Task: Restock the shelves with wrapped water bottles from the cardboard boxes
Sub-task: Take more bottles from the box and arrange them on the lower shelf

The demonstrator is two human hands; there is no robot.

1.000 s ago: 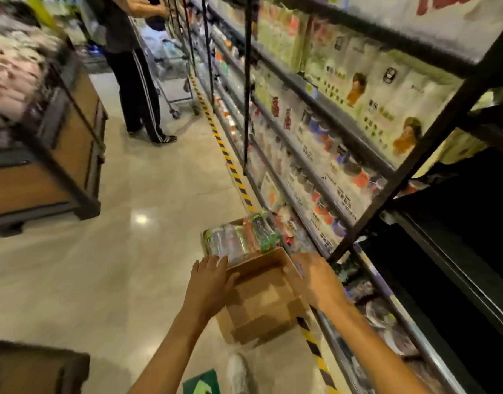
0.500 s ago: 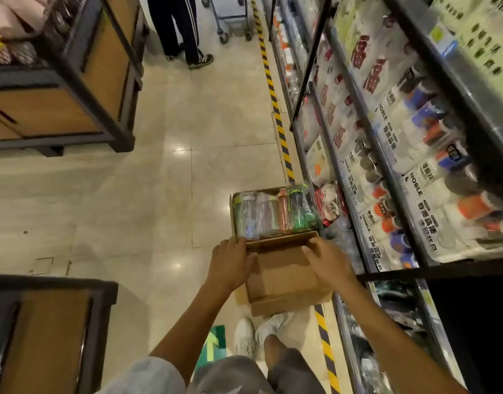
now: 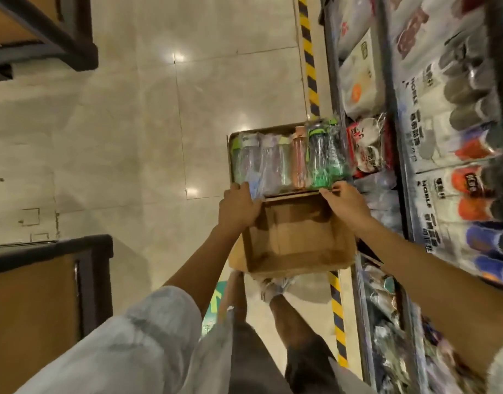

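Observation:
A cardboard box sits on the floor beside the shelves, packed with several wrapped water bottles lying side by side: clear, pink and green ones. An empty cardboard box lies in front of it, nearer to me. My left hand grips the left far corner of the empty box, fingertips touching the full box's near edge. My right hand grips the right far corner. The shelves on the right hold packaged bottles and cups.
A yellow-black striped line runs along the floor by the shelf base. Dark wooden display stands are at the upper left and lower left. My legs and white shoes are just behind the empty box.
The view has tilted steeply down; the aisle and the other shopper have left the frame. Both hands stay on the empty box's far corners next to the full box.

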